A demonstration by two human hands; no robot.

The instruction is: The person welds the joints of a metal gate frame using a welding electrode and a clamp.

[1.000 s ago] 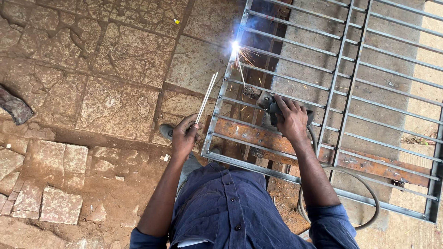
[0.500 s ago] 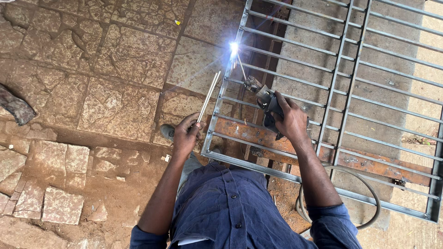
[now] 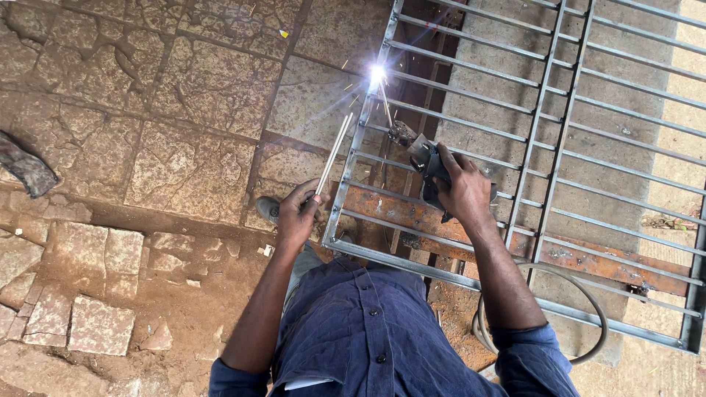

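Note:
My right hand (image 3: pixel 465 190) grips a dark welding electrode holder (image 3: pixel 421 151) over a grey metal grille frame (image 3: pixel 515 132) lying flat on the ground. The rod in the holder reaches up to a bright white arc (image 3: pixel 377 73) on the frame's left rail, with small sparks around it. My left hand (image 3: pixel 298 213) holds a thin bundle of spare welding rods (image 3: pixel 333 153) that point up and to the right, just left of the frame's edge. I wear a dark blue buttoned shirt with the sleeves pushed up.
A rusty flat bar (image 3: pixel 456 224) lies across under the frame. A grey cable (image 3: pixel 581 294) loops at the lower right. Rough stone paving (image 3: pixel 169 110) and loose blocks (image 3: pixel 95 323) lie to the left, with a dark object (image 3: pixel 26 165) at the left edge. My shoe (image 3: pixel 268 208) is beside the left hand.
The right hand and holder have shifted slightly toward the arc as the rod shortens. The arc stays on the frame's left rail. The left hand keeps still with its rods.

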